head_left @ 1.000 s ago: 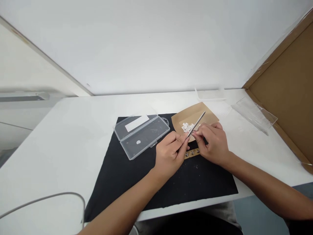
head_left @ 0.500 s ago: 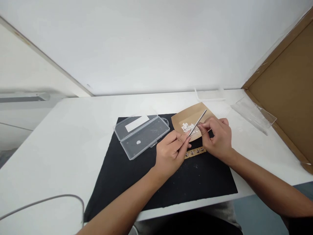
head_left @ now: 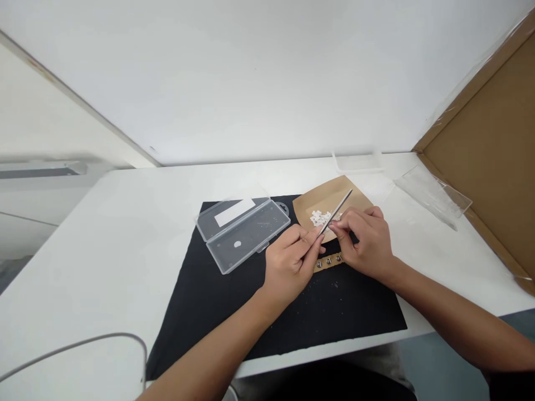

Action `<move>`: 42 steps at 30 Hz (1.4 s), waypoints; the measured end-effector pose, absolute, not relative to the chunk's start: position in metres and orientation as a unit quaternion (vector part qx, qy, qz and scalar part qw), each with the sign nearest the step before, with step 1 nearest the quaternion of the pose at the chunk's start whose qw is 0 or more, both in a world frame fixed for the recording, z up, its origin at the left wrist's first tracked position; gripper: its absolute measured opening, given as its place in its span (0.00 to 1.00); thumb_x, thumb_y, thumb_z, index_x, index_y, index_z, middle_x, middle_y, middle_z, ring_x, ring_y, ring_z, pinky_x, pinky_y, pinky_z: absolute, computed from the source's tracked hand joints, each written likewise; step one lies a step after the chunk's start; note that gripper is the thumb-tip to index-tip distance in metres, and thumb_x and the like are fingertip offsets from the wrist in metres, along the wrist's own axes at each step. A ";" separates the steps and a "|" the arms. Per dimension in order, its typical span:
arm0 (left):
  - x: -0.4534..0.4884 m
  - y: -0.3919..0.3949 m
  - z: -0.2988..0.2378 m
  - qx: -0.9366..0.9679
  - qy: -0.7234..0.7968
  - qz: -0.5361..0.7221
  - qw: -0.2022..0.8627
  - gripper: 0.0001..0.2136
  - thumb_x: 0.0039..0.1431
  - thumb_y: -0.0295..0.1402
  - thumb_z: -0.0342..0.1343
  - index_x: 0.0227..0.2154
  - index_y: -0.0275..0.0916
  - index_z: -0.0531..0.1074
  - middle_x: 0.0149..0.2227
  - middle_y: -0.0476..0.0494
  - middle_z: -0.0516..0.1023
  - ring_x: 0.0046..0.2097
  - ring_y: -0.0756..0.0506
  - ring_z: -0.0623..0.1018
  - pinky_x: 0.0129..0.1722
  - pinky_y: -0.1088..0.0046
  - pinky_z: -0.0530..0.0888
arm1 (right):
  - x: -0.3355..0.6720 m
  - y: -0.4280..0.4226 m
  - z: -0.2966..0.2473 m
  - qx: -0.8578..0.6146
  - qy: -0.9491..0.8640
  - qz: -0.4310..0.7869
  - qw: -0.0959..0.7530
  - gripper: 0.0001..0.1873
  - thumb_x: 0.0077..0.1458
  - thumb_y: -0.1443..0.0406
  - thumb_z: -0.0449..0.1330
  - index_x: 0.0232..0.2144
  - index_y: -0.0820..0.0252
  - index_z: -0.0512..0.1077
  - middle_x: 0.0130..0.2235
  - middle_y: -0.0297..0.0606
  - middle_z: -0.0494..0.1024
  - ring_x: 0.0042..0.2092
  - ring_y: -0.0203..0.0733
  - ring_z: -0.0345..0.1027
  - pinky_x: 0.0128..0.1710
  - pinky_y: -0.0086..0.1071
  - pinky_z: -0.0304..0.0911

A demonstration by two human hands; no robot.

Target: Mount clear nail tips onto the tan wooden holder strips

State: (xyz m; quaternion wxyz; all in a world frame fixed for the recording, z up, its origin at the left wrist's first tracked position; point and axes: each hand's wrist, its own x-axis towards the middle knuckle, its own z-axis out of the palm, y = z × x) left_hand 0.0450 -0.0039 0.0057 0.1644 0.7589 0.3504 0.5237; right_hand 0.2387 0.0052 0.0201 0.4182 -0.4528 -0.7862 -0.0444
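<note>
My left hand [head_left: 290, 262] pinches a slim metal tweezers [head_left: 337, 209] that slants up and to the right over a brown paper sheet [head_left: 330, 196]. A heap of small white pieces [head_left: 318, 217] lies on that sheet. My right hand [head_left: 364, 240] is closed in a pinch right beside the tweezers' shaft; what its fingertips hold is too small to make out. Just below both hands a narrow brown strip with round metal studs [head_left: 328, 260] rests on the black mat [head_left: 251, 312].
An open clear plastic case [head_left: 241, 231] with a white label lies on the mat's left part. Clear plastic packaging [head_left: 432, 192] and a small clear tray [head_left: 357, 160] sit at the back right. A brown cardboard panel [head_left: 493, 145] stands at right. A grey cable [head_left: 75, 346] curves at lower left.
My right hand drew back to the right from the tweezers half a second ago, then came back in to the shaft. My left hand and the tweezers barely moved.
</note>
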 end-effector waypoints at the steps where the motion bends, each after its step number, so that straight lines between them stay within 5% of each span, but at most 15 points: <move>1: 0.045 -0.004 0.006 0.761 0.349 0.522 0.161 0.10 0.72 0.24 0.59 0.50 0.38 0.82 0.33 0.47 0.82 0.33 0.50 0.84 0.36 0.75 0.81 | 0.239 0.005 0.021 -0.461 -0.777 -0.048 0.425 0.15 0.69 0.70 0.60 0.30 0.55 0.62 0.28 0.30 0.77 0.27 0.37 0.67 0.36 0.41 0.52; 42: 0.046 -0.005 0.007 0.751 0.362 0.520 0.186 0.08 0.71 0.23 0.61 0.42 0.36 0.85 0.31 0.47 0.82 0.32 0.51 0.83 0.35 0.77 0.79 | 0.237 0.006 0.020 -0.441 -0.796 -0.056 0.410 0.15 0.68 0.71 0.60 0.30 0.55 0.61 0.27 0.29 0.74 0.26 0.36 0.64 0.36 0.41 0.50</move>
